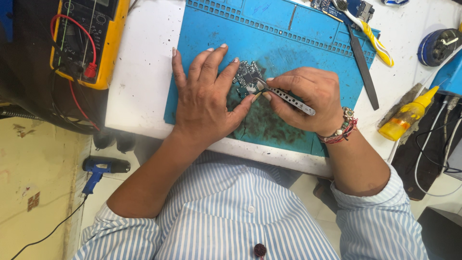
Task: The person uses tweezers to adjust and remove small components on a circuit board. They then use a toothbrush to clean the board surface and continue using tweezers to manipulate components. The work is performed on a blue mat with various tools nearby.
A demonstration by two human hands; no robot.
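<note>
Left grip (204, 98): hand flat, palm down, fingers spread and open, closed on nothing; its fingertips and thumb press the board (248, 79) down onto the mat (288, 43). The board lies at about 2 o'clock from this hand's middle, touching its index finger and thumb tip.

Right grip (308, 96): fingers pinched shut on the tweezers (288, 98), held like a pen. The tweezers' long axis runs from 4 o'clock at the hand to 10 o'clock at the tips, which meet the board's lower right edge. Whether the tips hold a part cannot be told; the spot is too small.

Governing relation: the board lies at 9 to 10 o'clock from the right grip, just beside it, in line with the tweezers' axis. Both hands are close to it; the left hand rests on it, the right reaches it only through the tool.

Surroundings, left to right: a yellow meter (89, 38) with red lead on the desk (144, 72) at 10 o'clock of the left hand; a blue heat gun (98, 168) on the floor below; a flat file (363, 65) on the mat at 1 o'clock of the right hand; a yellow bottle (406, 115) at 3 o'clock.
</note>
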